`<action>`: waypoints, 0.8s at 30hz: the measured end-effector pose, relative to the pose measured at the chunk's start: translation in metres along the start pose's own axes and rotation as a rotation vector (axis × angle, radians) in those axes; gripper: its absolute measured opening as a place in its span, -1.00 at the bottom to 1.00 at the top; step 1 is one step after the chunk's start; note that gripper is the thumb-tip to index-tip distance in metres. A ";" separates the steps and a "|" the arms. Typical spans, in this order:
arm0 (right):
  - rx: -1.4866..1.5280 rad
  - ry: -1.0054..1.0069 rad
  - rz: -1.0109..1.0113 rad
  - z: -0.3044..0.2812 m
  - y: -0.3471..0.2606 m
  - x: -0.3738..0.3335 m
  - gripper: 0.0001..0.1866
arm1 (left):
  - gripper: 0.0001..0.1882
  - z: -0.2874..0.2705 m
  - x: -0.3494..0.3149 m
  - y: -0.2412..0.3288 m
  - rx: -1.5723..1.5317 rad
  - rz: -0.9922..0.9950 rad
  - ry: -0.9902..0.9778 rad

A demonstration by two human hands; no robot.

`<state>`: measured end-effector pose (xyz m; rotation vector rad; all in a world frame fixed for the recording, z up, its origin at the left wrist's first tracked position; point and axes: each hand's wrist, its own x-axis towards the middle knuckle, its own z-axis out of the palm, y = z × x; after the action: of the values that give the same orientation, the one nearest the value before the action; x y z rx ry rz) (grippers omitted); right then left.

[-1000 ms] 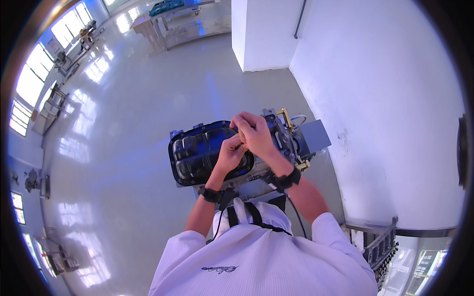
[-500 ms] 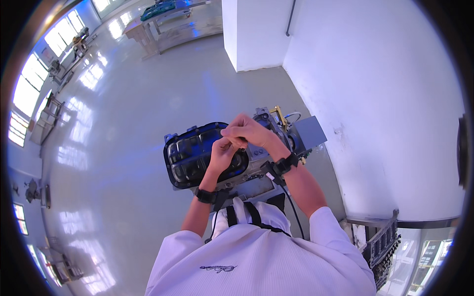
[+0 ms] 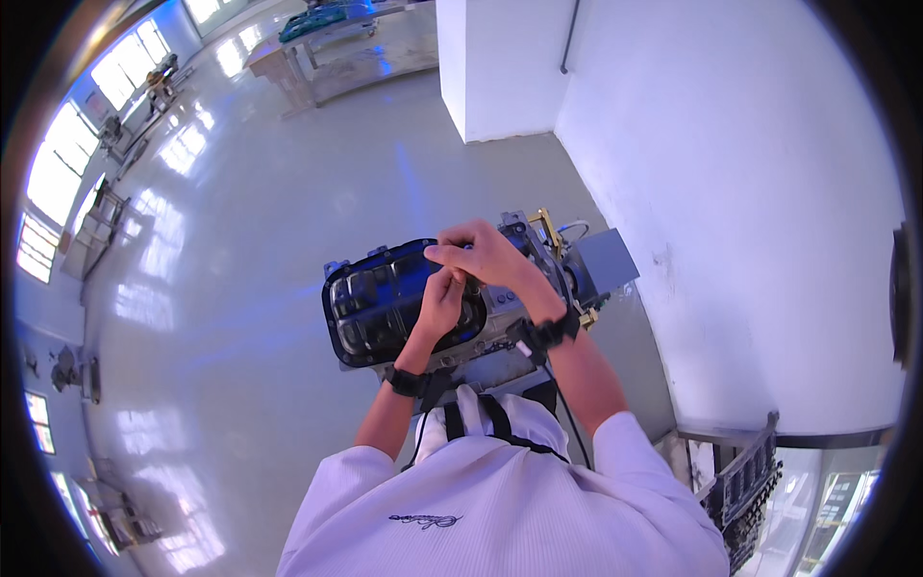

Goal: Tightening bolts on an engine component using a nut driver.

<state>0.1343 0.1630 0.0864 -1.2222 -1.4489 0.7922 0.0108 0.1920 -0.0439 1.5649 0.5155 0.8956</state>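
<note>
Floor: a glossy pale floor [image 3: 240, 288] filled the left side, with bright window reflections across it.
Far tabletop: a long tabletop [image 3: 336, 58] stood well away at the top, dark items lying on it.
Black cover: a dark, glossy, tray-shaped cover [image 3: 380, 303] with ribbed hollows sat on the left end of the metal assembly, its rim bolted around the edge.
Left hand: the left hand [image 3: 440, 306] rested on the right part of the black cover, fingers curled upward and meeting the other hand's fingertips; whatever was pinched there was too small to make out.
Right hand: the right hand [image 3: 486, 255] arched over the cover's upper right corner, thumb and fingers pressed together in a pinch; the held thing could not be told.
Wrists: dark bands circled both wrists.
Metal assembly: a grey engine-like block [image 3: 553, 264] with brass fittings and a flat grey plate carried the cover, close to the wall.
Wall: a white wall [image 3: 750, 192] rose on the right.
</note>
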 end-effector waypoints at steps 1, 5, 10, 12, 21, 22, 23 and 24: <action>0.205 -0.228 0.123 -0.005 -0.003 0.005 -0.54 | -0.85 0.001 0.002 -0.003 -0.050 0.109 0.042; 0.463 -0.372 0.233 0.003 0.023 -0.001 -0.51 | -0.86 -0.004 0.002 -0.002 -0.012 0.172 0.024; 0.316 0.635 0.036 0.050 0.020 -0.022 -0.47 | -0.81 0.001 0.005 0.007 0.031 0.062 0.042; 0.259 0.720 -0.007 0.061 0.020 -0.028 -0.47 | -0.78 0.004 0.005 0.006 -0.040 0.047 0.133; 0.139 -0.570 0.087 -0.009 0.005 0.007 -0.47 | -0.90 -0.001 0.002 -0.004 0.207 0.249 0.174; 0.135 -0.549 0.085 -0.008 0.012 0.007 -0.47 | -0.90 -0.003 0.004 -0.009 0.204 0.255 0.154; 0.235 -0.500 0.173 -0.003 0.018 0.007 -0.49 | -0.90 -0.008 0.003 -0.014 0.114 0.185 0.135; 0.333 -0.450 0.260 0.002 0.024 0.007 -0.51 | -0.81 -0.011 0.004 -0.019 0.023 0.115 0.116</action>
<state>0.1395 0.1761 0.0656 -1.0227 -1.4427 1.4977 0.0074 0.2053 -0.0612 1.5825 0.5235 1.0758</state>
